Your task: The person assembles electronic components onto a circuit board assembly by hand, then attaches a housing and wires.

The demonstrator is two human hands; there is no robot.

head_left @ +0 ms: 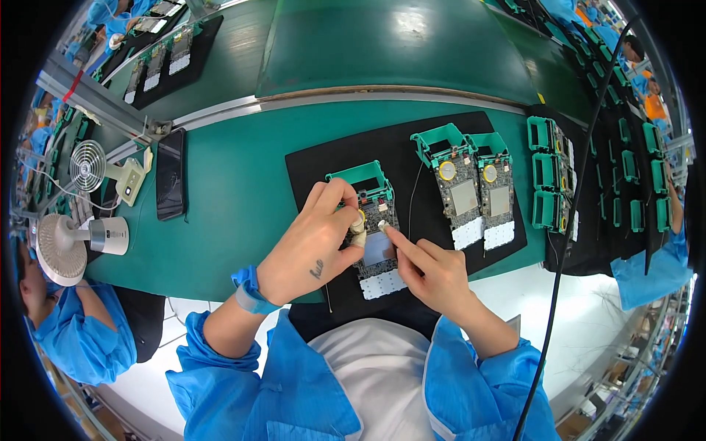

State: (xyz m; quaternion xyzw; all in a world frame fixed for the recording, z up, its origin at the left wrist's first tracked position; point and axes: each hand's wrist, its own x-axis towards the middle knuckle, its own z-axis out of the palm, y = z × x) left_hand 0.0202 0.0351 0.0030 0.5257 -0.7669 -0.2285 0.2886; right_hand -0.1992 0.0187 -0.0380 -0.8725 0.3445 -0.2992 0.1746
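A circuit board (pixel 380 250) with a green plastic frame (pixel 360 175) at its far end and a white keypad strip (pixel 382 285) at its near end lies on a black mat (pixel 312 173). Over the board's left side, my left hand (pixel 305 239) is closed, thumb and forefinger brought together beside a yellow round part. Pale covers sit on its fingertips; what they pinch, if anything, is hidden. From the right, my right hand (pixel 437 275) reaches in with its forefinger stretched out, the pale-covered tip touching the board's middle. Its other fingers are loosely bent.
Two similar boards (pixel 463 197) with green frames lie on the mat's right part. Further right, more green-framed boards (pixel 546 173) stand in a row. A black phone (pixel 171 175) and two small fans (pixel 62 250) occupy the left. A black cable (pixel 565 242) hangs across the right side.
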